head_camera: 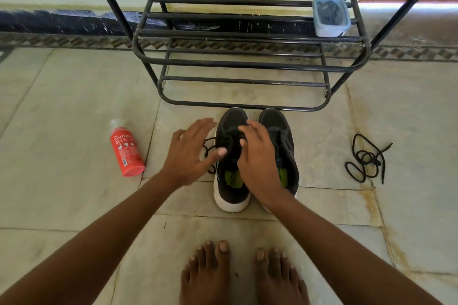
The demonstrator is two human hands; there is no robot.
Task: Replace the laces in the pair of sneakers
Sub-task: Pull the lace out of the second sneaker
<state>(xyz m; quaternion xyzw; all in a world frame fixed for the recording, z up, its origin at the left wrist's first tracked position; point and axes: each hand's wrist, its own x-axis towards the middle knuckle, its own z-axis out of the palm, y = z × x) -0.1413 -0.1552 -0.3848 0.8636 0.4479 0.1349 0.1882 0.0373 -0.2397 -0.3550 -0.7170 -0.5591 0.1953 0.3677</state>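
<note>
Two black sneakers with white soles stand side by side on the floor, toes away from me. The left sneaker (231, 190) still carries a black lace (207, 150) that trails off its left side. The right sneaker (285, 136) is partly covered by my arm. My left hand (190, 153) hovers spread and relaxed beside the left sneaker, thumb over the lace area. My right hand (257, 156) lies over the tongue of the left sneaker, fingertips at its lacing; whether it pinches the lace is hidden. A loose black lace (365, 158) lies coiled on the floor to the right.
A black metal shoe rack (243, 64) stands just behind the sneakers, with a clear plastic box (330, 17) of dark items on its shelf. A red bottle (126, 148) lies on the floor to the left. My bare feet (243, 277) are at the bottom.
</note>
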